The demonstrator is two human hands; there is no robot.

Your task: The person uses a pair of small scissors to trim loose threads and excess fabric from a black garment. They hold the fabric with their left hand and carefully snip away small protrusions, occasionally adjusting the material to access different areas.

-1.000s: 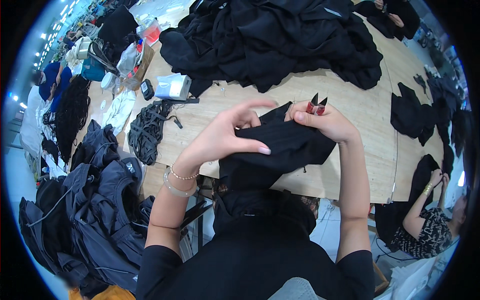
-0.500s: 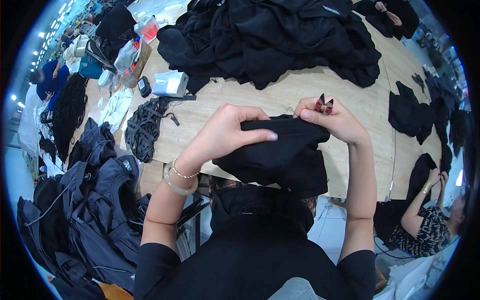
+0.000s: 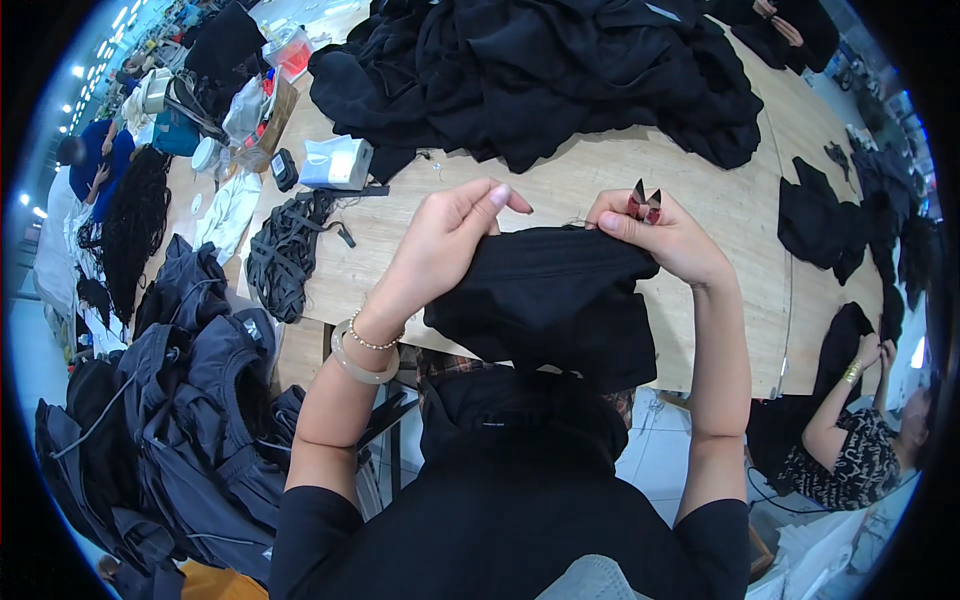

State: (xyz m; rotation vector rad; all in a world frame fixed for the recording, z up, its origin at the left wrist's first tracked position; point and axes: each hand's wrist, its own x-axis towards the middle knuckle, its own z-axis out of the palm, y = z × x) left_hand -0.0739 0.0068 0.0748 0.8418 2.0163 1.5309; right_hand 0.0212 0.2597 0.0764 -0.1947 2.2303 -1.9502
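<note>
A piece of black fabric, with stitched rows along its upper band, is stretched between my hands above the table's near edge. My left hand is closed at its upper left corner, the lower fingers partly behind the cloth. Its thumb and forefinger press together above the band. My right hand pinches the upper right corner between thumb and fingers. Small thread snips with red parts and two dark pointed blades sit in that same hand, points away from me. The cloth's lower part hangs folded towards my lap.
A big heap of black garments covers the table's far side. Grey straps, a white box and a small black device lie left. Dark grey garments are piled nearby. A co-worker handles black cloth at right.
My left thumb has lifted off the front of the cloth and now meets the forefinger above the band. The right hand keeps its grip, almost unmoved.
</note>
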